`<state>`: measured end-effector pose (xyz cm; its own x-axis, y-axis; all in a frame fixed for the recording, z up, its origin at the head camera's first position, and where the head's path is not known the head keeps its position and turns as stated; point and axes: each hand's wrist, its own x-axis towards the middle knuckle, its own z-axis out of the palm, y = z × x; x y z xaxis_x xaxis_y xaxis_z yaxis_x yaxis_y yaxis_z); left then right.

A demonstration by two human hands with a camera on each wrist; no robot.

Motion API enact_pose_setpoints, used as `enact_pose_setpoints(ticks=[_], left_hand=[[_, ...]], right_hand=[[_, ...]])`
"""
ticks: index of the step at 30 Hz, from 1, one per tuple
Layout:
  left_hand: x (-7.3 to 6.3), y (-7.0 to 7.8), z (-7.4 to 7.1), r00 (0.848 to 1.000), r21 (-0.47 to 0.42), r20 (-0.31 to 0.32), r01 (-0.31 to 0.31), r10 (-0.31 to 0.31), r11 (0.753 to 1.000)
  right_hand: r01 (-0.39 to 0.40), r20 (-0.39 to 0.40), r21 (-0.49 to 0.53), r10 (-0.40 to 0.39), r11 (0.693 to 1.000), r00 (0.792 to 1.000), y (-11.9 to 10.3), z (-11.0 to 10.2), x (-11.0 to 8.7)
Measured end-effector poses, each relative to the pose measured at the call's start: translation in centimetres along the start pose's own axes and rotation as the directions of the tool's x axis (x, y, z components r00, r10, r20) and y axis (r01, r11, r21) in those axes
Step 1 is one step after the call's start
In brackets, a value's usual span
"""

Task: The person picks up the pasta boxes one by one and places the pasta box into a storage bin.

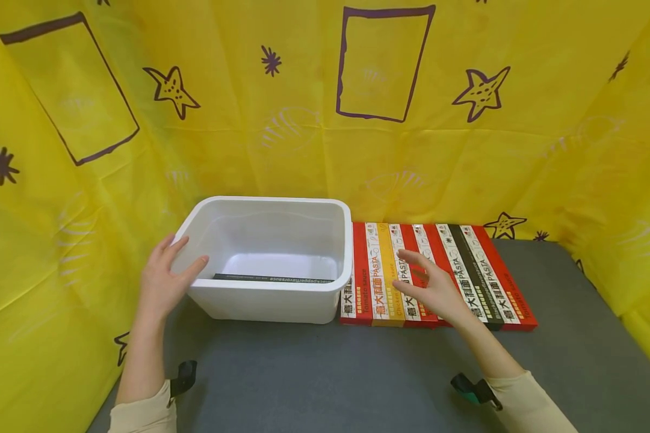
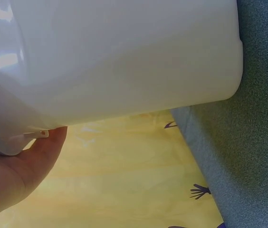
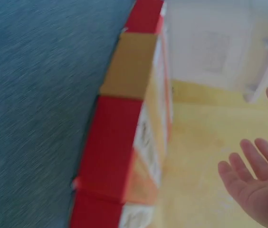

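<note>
A white plastic bin (image 1: 271,305) stands on the dark table, and my left hand (image 1: 165,273) grips its rim at the left front corner. The left wrist view shows fingers (image 2: 48,151) beneath the rim, against the bin's outer wall (image 2: 124,61). Inside the bin, along its front wall, lies a black pasta box (image 1: 273,278). My right hand (image 1: 430,288) hovers over a row of pasta boxes, fingers spread and holding nothing. Among them are a yellow box (image 1: 388,264), a black box (image 1: 479,276) and several red boxes, one (image 1: 501,270) at the right end.
Grey-blue cloth covers the table (image 1: 314,373). A yellow curtain (image 1: 303,120) printed with starfish and frames hangs close behind the bin and boxes and along both sides. The row of boxes begins right beside the bin's right wall.
</note>
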<state>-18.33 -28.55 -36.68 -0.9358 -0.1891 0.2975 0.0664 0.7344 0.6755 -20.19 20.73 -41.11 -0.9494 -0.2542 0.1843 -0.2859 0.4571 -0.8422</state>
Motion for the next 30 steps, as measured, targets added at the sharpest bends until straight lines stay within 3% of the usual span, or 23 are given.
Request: enact_pose_setpoints(ticks=[9,14,19,30], left_hand=[[0.0,-0.2,-0.1,1.0,0.011,0.002,0.01,-0.01,1.0],[-0.1,-0.2,-0.1,1.0,0.01,-0.005,0.004,-0.004,1.0],[-0.2,-0.1,-0.1,1.0,0.002,-0.005,0.0,0.0,1.0],[-0.2,-0.1,0.0,1.0,-0.007,0.003,0.0,0.0,1.0]], right_hand=[[-0.04,-0.043,-0.008,0.04,0.999,0.998,2.9,-1.7,-1.8],[-0.098,-0.064,-0.029,0.096,0.995,0.993,3.9,-2.8,-2.9],[-0.11,-0.119,-0.046,0.104,0.993,0.987,4.6,-3.6,-3.7],[-0.239,-0.22,-0.088,0.215,0.967,0.952,6.1,-7.0,-5.9]])
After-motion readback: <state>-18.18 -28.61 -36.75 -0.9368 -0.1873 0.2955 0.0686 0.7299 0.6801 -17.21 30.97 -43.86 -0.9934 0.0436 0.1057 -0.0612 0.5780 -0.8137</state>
